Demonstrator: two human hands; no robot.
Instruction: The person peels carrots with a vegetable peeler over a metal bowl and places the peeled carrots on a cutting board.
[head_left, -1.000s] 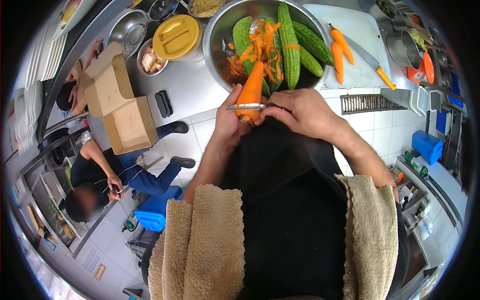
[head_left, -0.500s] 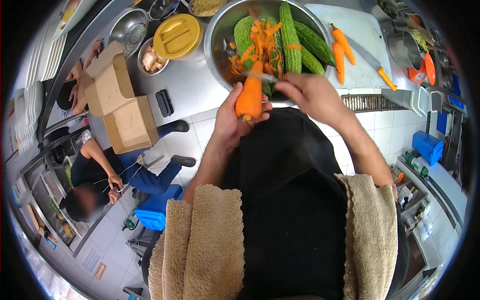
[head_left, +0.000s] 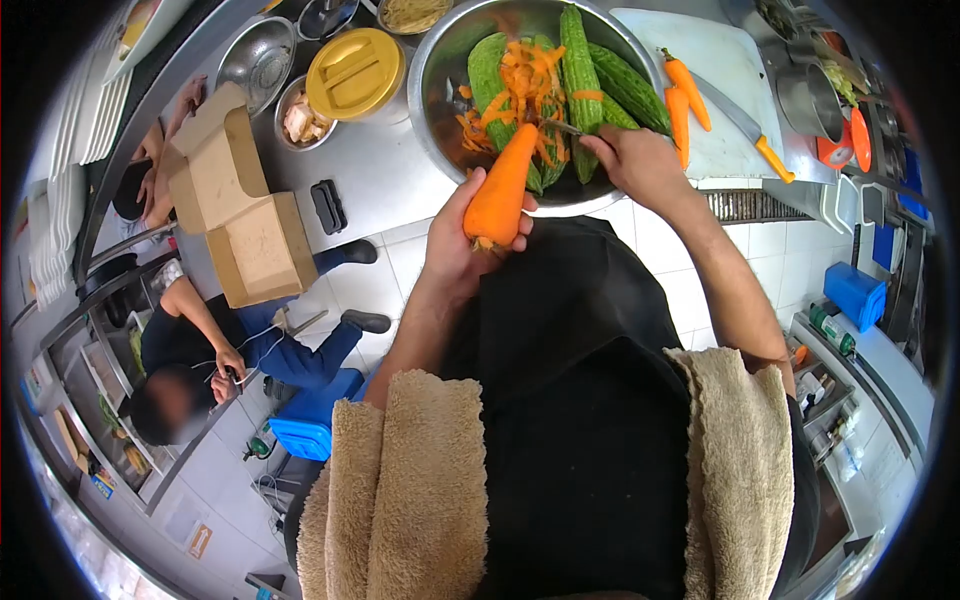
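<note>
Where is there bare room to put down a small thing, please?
Bare steel counter shows between the black object and the large bowl. The cutting board has room at its far end, beyond the carrots and knife. It is crowded inside the large bowl, with green vegetables and peelings, and around the gold-lidded container.

1. Upper centre: a grey metal tabletop (head_left: 385,172) — its front edge looks curved.
2. Right of centre: white floor tiles (head_left: 655,245) with a dark slotted grate (head_left: 760,207).
3. Lower left: metal-framed shelving (head_left: 178,468).
4. Lower right: more shelves (head_left: 828,395) — bright light whitens the tiles.
</note>
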